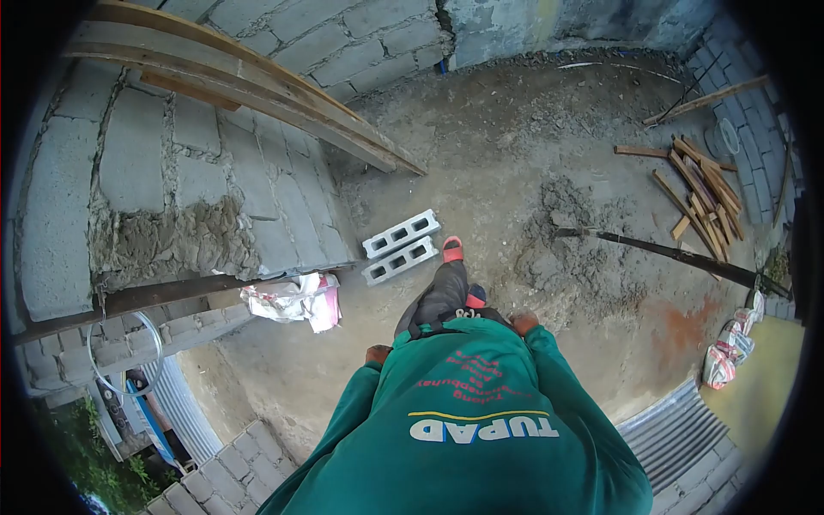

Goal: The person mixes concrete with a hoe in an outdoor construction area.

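My left hand [378, 354] hangs low beside the green shirt [481, 360], mostly behind the sleeve cuff. On the other side my right hand [524, 323] is down near my hip. Neither hand's fingers show clearly, and I see nothing held in them. Two grey hollow concrete blocks [403, 268] lie side by side on the ground by my foot in a red slipper [452, 249], nearer to my left hand than my right. A patch of grey mortar [549, 287] lies spread on the ground ahead to the right.
A block wall [283, 202] stands at left, with rough mortar [172, 236] on it and wooden planks [257, 86] leaning above. White sacks [296, 300] lie by its foot. At right are a long dark pole [669, 253], stacked wood pieces [704, 189] and corrugated metal sheet [674, 429].
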The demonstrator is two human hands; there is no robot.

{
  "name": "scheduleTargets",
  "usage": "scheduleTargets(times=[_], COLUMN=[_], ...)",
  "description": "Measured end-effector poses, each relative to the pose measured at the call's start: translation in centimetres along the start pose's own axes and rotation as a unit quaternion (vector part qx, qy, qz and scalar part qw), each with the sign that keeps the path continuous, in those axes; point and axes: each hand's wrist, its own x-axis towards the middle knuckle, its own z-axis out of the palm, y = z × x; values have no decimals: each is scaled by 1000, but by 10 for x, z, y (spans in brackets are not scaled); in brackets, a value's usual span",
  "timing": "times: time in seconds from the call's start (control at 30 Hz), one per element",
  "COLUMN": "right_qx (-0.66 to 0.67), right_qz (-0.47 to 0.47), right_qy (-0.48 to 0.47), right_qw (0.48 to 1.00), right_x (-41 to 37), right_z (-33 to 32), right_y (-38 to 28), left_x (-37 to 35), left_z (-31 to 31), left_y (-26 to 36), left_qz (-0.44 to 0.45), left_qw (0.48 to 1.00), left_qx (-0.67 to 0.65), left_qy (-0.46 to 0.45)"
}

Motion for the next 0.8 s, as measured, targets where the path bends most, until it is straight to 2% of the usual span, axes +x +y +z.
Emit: scheduleTargets(times=[0.03,0.1,0.13,0.2,0.23,0.27,0.3,0.33,0.4,0.43,0.5,0.53,0.6,0.63,0.7,0.73,0.8], right_qx=[-2,46,43,59,58,31,4,3,-33,-33,-22,-22,187,189,136,138,27], right_qz=[3,103,107,117,120,78,34,34,109,108,130,128,157,156,263,260,105], right_qy=[-1,-70,-70,-80,-83,-63,-42,-46,-45,-48,32,30,108,102,85,79,-12], right_qw=[1000,991,991,988,988,994,999,998,993,992,991,991,964,964,951,952,994], right_x=[6,17,20,31,32,34,42,52,69,78,105,121,147,156,173,186,230], right_z=[-10,-36,-53,-93,-108,-124,-139,-155,-179,-180,-176,-176,-193,-205,-262,-257,-215], right_y=[-3,-5,1,14,21,33,46,53,64,72,92,98,100,95,74,89,148], left_x=[1,13,26,71,82,88,92,106,128,135,145,147,153,152,154,151,144], left_z=[-30,-63,-75,-73,-89,-126,-168,-190,-230,-248,-281,-293,-303,-302,-286,-278,-268], left_y=[7,10,5,-20,-26,-20,-13,-17,-26,-29,-34,-36,-36,-36,-36,-34,-24], left_qz=[3,-33,-28,32,-22,-139,-257,-243,-219,-222,-195,-198,-224,-230,-273,-302,-358], left_qw=[1000,995,995,999,980,884,713,713,673,672,657,655,649,647,630,615,583], left_qx=[-2,2,1,39,-197,-445,-652,-657,-702,-702,-719,-720,-717,-717,-721,-723,-728], left_qy=[0,-96,-94,-4,-15,-34,12,42,76,74,116,116,125,122,96,83,52])
